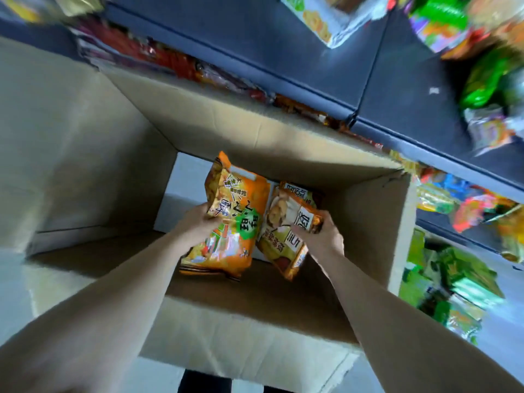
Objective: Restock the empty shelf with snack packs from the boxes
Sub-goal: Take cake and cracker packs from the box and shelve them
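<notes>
Left hand: the left hand [198, 225] has its fingers curled round the side edge of the orange pack [235, 211], at the middle of the view.
Right hand: the right hand [323, 236] pinches the second pack [283, 219] by its right edge, at 3 o'clock from the orange pack, and the two packs touch.
Packs: both are inside the box [255, 131], upright and a little tilted. They look lifted off the bottom, though I cannot tell whether their lower ends rest on it.
Box: it is open, with its flaps spread out, and fills the view from 9 to 3 o'clock. Pale bottom shows at 10 o'clock from the packs. No other pack shows inside, though the arms and the two packs hide part of the floor.
Shelf: the dark shelf [255, 43] at 12 o'clock is mostly bare, with one blurred carton [320, 21] at its far end.
Neighbours: bright packs [487, 80] crowd the shelves from 1 to 4 o'clock, and a row of red packs [170, 61] lies at 11 o'clock.
Done so far: judging by the near-empty box, most of this box's stock is out already.
Left to do: these two packs must go up to the bare shelf. Whether further boxes wait cannot be told.
</notes>
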A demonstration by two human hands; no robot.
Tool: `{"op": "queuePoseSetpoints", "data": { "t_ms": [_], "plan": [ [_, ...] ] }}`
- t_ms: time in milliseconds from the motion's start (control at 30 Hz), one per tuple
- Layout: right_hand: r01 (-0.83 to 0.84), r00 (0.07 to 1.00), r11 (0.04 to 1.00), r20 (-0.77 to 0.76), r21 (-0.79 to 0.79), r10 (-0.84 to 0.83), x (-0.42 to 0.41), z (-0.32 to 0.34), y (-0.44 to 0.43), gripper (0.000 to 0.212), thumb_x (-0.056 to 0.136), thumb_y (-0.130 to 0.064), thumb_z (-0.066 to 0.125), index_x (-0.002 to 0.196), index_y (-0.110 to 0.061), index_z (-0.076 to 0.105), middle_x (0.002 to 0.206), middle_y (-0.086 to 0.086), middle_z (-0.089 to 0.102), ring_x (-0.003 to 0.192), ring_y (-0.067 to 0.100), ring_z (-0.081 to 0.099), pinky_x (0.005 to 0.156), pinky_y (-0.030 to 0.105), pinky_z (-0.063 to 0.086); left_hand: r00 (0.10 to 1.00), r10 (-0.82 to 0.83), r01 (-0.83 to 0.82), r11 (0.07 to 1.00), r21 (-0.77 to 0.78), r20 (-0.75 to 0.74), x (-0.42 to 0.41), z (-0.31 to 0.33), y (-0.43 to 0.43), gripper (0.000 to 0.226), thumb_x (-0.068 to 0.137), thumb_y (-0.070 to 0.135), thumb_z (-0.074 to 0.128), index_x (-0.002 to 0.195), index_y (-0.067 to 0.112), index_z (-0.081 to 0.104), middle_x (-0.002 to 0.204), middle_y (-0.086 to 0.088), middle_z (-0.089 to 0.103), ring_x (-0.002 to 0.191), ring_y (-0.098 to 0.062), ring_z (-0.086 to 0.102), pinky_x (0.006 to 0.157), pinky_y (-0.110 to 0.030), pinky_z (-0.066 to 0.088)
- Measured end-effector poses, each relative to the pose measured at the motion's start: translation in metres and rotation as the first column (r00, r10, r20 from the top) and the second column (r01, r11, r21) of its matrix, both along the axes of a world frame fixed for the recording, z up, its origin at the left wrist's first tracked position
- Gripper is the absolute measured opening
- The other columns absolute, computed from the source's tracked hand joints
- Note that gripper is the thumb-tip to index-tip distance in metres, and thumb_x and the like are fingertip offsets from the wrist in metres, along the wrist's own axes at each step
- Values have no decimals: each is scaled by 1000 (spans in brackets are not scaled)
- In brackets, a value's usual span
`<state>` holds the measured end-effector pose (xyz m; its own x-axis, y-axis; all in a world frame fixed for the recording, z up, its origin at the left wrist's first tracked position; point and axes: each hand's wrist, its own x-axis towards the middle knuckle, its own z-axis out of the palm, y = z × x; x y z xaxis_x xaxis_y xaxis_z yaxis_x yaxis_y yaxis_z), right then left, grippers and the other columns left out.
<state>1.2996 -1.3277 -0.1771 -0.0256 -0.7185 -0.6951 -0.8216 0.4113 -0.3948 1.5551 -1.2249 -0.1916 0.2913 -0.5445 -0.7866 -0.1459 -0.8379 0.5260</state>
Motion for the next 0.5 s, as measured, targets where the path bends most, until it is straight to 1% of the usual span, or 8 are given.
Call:
{"op": "queuePoseSetpoints", "data": {
  "t_ms": [67,100,133,200,333,400,467,500],
  "plan": [
    [-4,1000,999,16,-50,5,-2,43,3,53,79,-50,77,123,-32,54,106,-6,69,100,20,65,84,36,56,991,109,-111,994,-24,-80,-4,41,10,13,93,12,64,99,24,64,102,-13,72,102,-38,66,85,-47,53],
    [4,999,998,37,-70,-2,-5,62,5,51,79,-51,77,120,-32,54,107,-6,69,100,19,66,85,37,57,977,176,-181,983,-36,-122,-5,59,15,13,93,11,64,101,22,64,104,-14,72,104,-39,65,87,-49,52],
    [23,998,996,61,-85,-18,-8,80,8,48,80,-50,77,117,-33,53,106,-8,68,100,18,66,85,39,58,960,236,-246,968,-47,-152,-7,78,19,14,93,11,65,105,18,65,103,-13,72,104,-38,66,85,-48,53],
    [65,993,992,104,-112,-53,-16,115,12,43,79,-50,78,110,-36,52,103,-11,67,98,15,66,85,41,59,922,331,-350,935,-64,-203,-13,115,25,17,93,12,65,110,15,64,100,-7,73,101,-32,68,82,-40,55],
    [185,967,972,204,-143,-154,-36,178,21,45,74,-47,83,106,-35,54,104,-8,71,97,18,68,81,46,60,869,403,-447,889,-105,-286,-23,184,37,13,93,12,65,105,16,66,106,-11,73,99,-32,69,91,-49,53],
    [256,940,957,266,-138,-213,-47,209,25,49,75,-37,86,111,-30,53,105,-5,69,98,19,67,82,42,59,864,390,-446,887,-123,-319,-28,214,41,17,92,16,66,109,16,66,108,-12,73,99,-32,70,93,-53,52],
    [330,897,937,346,-113,-274,-59,243,29,53,75,-30,86,116,-22,55,106,-1,68,90,14,64,74,32,55,864,360,-432,890,-149,-353,-36,243,41,26,91,18,67,117,15,64,109,-10,74,101,-32,70,96,-54,51],
    [345,881,933,378,-105,-283,-67,259,29,50,75,-29,86,116,-19,59,104,0,69,84,10,63,68,25,50,862,349,-431,886,-170,-368,-41,258,41,29,91,18,67,120,14,63,110,-10,74,101,-32,70,96,-53,51]
  ]
}}
